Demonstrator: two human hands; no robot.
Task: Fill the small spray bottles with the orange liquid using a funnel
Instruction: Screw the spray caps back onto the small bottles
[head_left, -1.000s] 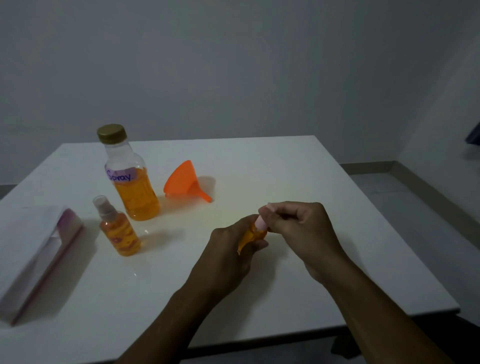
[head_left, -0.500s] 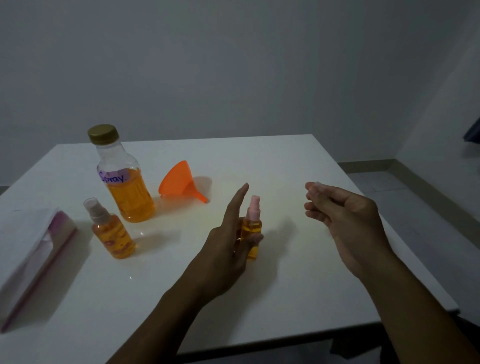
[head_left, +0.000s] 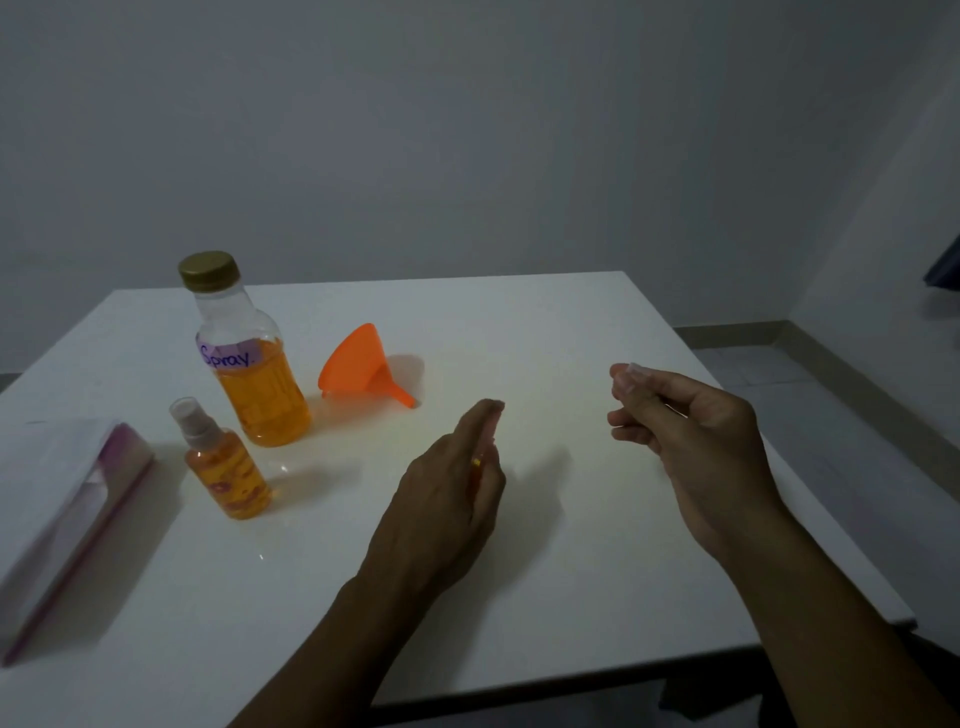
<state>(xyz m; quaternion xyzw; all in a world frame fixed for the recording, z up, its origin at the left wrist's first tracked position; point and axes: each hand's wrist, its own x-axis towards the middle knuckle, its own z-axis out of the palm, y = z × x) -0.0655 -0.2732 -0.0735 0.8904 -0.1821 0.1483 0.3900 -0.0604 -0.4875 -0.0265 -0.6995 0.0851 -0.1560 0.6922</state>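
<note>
Starting at the left hand (head_left: 447, 493): seen from the back, edge-on, with the fingers near straight and pointing up the table and the thumb hidden. Only a sliver of a small orange-filled spray bottle (head_left: 476, 461) shows past the fingers, on the palm side. Cannot tell whether the hand grasps it or merely rests against it. The bottle's long axis is not readable from that sliver.

Right hand (head_left: 691, 436): raised off the white square table (head_left: 519, 322), well apart to the right. The fingers are curled, with fingertips and thumb pinching what looks like a small clear plastic cap (head_left: 632, 370). Judgement: the cap belongs to the hidden bottle, which lies to its left across bare tabletop.

Outward: an orange plastic funnel (head_left: 358, 366) lies on its side ahead and left of the left hand. Its wide mouth is turned away to the left and its spout points right and toward the person. The left hand is clearly the nearer one, and the right would likely have to reach across.

Near the funnel, on its left, stands a tall clear plastic bottle with a gold screw lid (head_left: 254, 384), roughly half full of orange liquid, lid on. Its purple label is handwritten "Spray.", the only legible writing.

In front of it stands a second small spray bottle with a clear cap (head_left: 228, 467), upright and nearly full. The reddish marks on its side are unreadable.

Far left is a white box with a purple edge (head_left: 67, 519), with no text legible.
</note>
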